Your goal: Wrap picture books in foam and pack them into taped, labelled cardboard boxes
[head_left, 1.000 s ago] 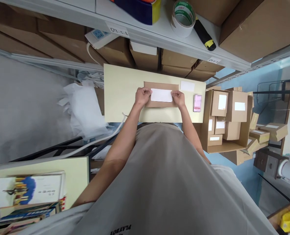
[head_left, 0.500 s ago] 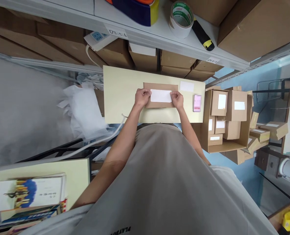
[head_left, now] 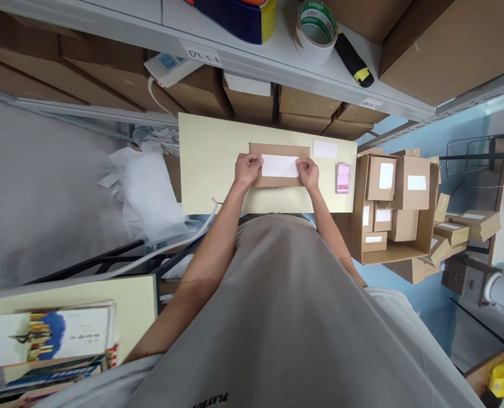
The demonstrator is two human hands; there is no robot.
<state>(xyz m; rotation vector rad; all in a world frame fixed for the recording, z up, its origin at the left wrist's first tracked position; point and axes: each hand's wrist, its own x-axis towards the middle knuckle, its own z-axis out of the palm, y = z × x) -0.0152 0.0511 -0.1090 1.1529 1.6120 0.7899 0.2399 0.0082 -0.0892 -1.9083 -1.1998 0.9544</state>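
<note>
White label (head_left: 280,166) is lying over a brown cardboard piece (head_left: 280,149), mid-table, between both hands. Running big to small: metal shelf (head_left: 277,69) is spanning the far side, with brown boxes standing below it. Cream table (head_left: 212,181) is sitting under the shelf edge, in front of the person's grey shirt (head_left: 273,294). Second cream tabletop (head_left: 135,306) is showing at lower left, carrying a stack of books (head_left: 84,334). Open carton (head_left: 398,253) is standing just right of the table, holding several smaller boxes, most of them showing white stickers. White plastic sheeting (head_left: 150,192) is bunching up left of the table. Cardboard piece is lying lengthwise across the table; can't tell if it's flat or a shallow box. Left hand (head_left: 248,169) is pinching the label's left end, thumb against fingers; right hand (head_left: 308,171) is pinching the right end the same way. Label is staying inside the cardboard's outline, long edges roughly parallel; can't tell if it's stuck down. Tape roll (head_left: 314,54) is resting on the shelf, black-and-yellow cutter (head_left: 353,58) lying just beside it. Phone (head_left: 342,178) is lying near the table's right end, screen blurred. Smaller white slip (head_left: 325,149) is lying between phone and cardboard, nearer the far edge.
</note>
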